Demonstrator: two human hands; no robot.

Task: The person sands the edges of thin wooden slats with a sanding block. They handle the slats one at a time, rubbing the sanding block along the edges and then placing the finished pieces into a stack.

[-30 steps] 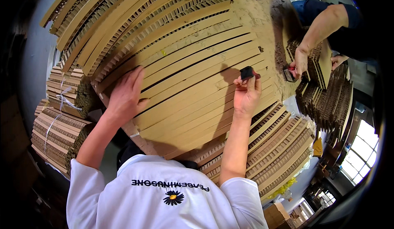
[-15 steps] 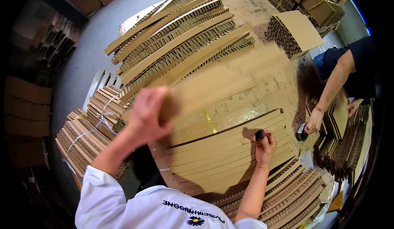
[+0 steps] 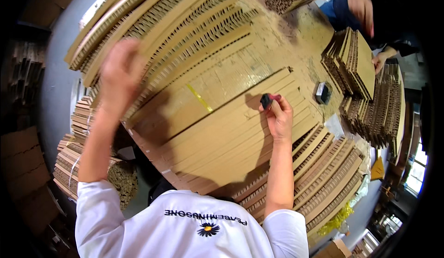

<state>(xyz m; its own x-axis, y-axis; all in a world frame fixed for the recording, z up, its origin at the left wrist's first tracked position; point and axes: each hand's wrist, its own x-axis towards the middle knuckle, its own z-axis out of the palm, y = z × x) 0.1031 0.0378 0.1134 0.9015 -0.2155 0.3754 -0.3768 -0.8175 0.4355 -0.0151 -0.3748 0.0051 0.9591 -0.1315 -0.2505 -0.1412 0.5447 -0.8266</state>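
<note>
My right hand (image 3: 280, 120) is closed on a small black stamp (image 3: 266, 101) with a dark red grip. It hovers over the right part of a row of flat tan cardboard strips (image 3: 222, 135) lying side by side on the table before me. My left hand (image 3: 121, 70), smeared by motion, is over the near left part of the far stack of honeycomb cardboard strips (image 3: 185, 31). Its fingers are too blurred to read. A small black stamp pad (image 3: 323, 93) lies to the right of my right hand.
More honeycomb strips (image 3: 319, 179) lie along the near right edge. Tied bundles (image 3: 69, 163) stand at the left. Across the table, a co-worker's hand (image 3: 360, 8) is raised by stacked honeycomb boards (image 3: 354, 66). Yellow tape (image 3: 199, 97) sticks to the table (image 3: 296, 50).
A blurred cardboard strip at my left hand no longer shows there; that hand is now over the far stack. The co-worker's hand has left the stamp pad. The view has shifted.
</note>
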